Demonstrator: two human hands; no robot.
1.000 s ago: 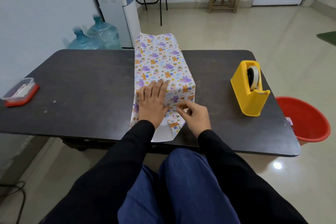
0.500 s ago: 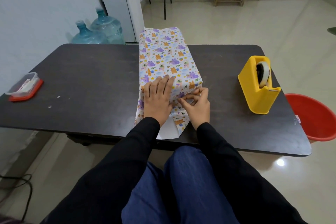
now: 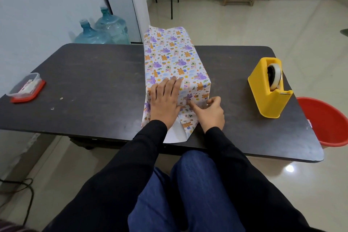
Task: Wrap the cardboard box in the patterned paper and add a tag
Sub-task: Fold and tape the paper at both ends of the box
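Note:
The box covered in patterned paper (image 3: 171, 58) lies lengthwise in the middle of the dark table (image 3: 90, 84), and no bare cardboard shows. A loose paper flap (image 3: 178, 130) with a white underside hangs toward the near table edge. My left hand (image 3: 164, 102) lies flat with straight fingers on the near end of the box, pressing the paper down. My right hand (image 3: 209, 111) is beside it at the near right corner, pinching a fold of the paper between thumb and fingers.
A yellow tape dispenser (image 3: 269, 88) stands at the right of the table. A small clear container with a red lid (image 3: 26, 88) sits at the left edge. A red basin (image 3: 327, 120) is on the floor to the right; water bottles (image 3: 101, 30) stand behind.
My right hand moved up from the flap to the near right corner of the box and now pinches a fold there. My left hand stayed flat on the paper.

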